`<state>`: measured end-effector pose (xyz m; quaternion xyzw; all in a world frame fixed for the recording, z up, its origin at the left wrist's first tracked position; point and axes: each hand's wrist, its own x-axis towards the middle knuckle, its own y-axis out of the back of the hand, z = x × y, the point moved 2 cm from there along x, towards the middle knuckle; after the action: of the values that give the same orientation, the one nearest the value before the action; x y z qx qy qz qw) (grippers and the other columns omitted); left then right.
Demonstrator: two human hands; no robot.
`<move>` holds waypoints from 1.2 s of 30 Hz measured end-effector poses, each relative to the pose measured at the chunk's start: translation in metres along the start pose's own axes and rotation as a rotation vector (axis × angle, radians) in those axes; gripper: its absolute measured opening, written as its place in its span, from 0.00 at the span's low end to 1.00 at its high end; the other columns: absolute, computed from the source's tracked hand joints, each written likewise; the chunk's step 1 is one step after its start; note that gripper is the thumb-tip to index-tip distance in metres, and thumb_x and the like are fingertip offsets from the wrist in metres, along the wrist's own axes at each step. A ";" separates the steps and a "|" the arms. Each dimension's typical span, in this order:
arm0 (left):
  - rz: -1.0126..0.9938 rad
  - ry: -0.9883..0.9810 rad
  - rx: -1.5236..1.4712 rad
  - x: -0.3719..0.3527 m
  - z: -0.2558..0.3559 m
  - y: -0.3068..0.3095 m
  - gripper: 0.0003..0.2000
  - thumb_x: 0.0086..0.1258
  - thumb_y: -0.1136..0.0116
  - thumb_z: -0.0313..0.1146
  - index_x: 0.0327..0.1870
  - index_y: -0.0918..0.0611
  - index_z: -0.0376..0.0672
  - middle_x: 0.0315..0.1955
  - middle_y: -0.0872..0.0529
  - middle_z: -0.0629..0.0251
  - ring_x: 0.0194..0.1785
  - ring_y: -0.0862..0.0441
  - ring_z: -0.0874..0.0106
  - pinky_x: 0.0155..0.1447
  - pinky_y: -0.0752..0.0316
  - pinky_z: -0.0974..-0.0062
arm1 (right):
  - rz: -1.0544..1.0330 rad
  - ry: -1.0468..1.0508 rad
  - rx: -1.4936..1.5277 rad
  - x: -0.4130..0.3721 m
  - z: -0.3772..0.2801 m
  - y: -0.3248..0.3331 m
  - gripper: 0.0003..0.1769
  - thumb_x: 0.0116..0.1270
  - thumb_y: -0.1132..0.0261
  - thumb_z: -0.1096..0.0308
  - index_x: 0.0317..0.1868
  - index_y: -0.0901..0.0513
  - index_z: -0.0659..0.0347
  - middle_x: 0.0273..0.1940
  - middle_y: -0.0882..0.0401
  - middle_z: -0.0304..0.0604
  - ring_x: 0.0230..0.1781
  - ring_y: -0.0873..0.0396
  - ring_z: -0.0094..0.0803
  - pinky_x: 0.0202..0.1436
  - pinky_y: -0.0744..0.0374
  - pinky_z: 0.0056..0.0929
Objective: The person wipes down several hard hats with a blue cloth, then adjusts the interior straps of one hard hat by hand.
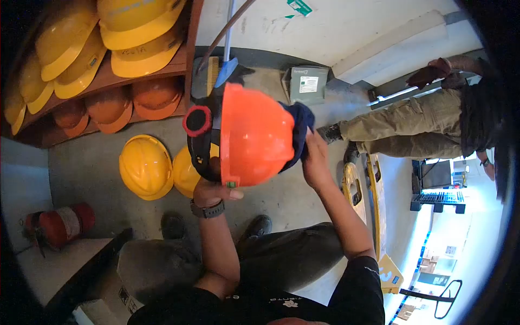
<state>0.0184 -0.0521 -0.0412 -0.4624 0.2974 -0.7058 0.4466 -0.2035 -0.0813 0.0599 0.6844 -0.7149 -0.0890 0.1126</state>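
An orange hard hat (257,138) is held up in front of me, turned on its side with its crown to the right. My left hand (212,190), with a watch on the wrist, grips its lower rim, thumb on the outer shell. The black headband with a red-rimmed knob (198,120) sticks out of the hat's open side. Against the crown, my right hand (316,157) presses a dark blue cloth (301,127), fingers closed on it and partly hidden behind it. Two yellow hard hats, one nearer (145,167) and one partly covered (186,170), lie on the floor beyond my left hand.
A wooden shelf (190,51) holds several yellow and orange hard hats. A fire extinguisher (67,225) is at left. Brushes (226,70) and a grey box (307,84) stand by the wall. At right are a yellow pallet jack (379,206) and another person (411,122).
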 end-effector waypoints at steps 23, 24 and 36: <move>-0.342 0.184 1.421 0.016 -0.113 -0.051 0.20 0.54 0.35 0.25 0.51 0.18 0.36 0.53 0.20 0.49 0.62 0.28 0.47 0.67 0.34 0.49 | -0.086 -0.204 -0.255 0.014 0.030 0.090 0.26 0.60 0.32 0.67 0.57 0.27 0.68 0.46 0.23 0.39 0.44 0.26 0.21 0.48 0.25 0.24; -0.347 0.187 1.435 0.018 -0.113 -0.052 0.20 0.54 0.35 0.25 0.51 0.18 0.36 0.53 0.20 0.49 0.62 0.28 0.47 0.67 0.34 0.49 | -0.098 -0.184 -0.176 0.012 0.037 0.093 0.25 0.60 0.31 0.68 0.56 0.26 0.68 0.48 0.24 0.39 0.46 0.27 0.22 0.49 0.25 0.23; -0.310 0.024 1.537 0.006 -0.149 -0.049 0.19 0.51 0.34 0.24 0.48 0.15 0.34 0.48 0.14 0.57 0.70 0.33 0.51 0.77 0.47 0.40 | 0.034 -0.030 -0.722 0.012 0.008 0.085 0.28 0.55 0.29 0.56 0.50 0.23 0.68 0.33 0.18 0.58 0.35 0.16 0.51 0.41 0.21 0.42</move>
<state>-0.1368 -0.0363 -0.0572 -0.0523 -0.3377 -0.7729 0.5346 -0.2877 -0.0892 0.0769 0.5870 -0.6503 -0.3438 0.3381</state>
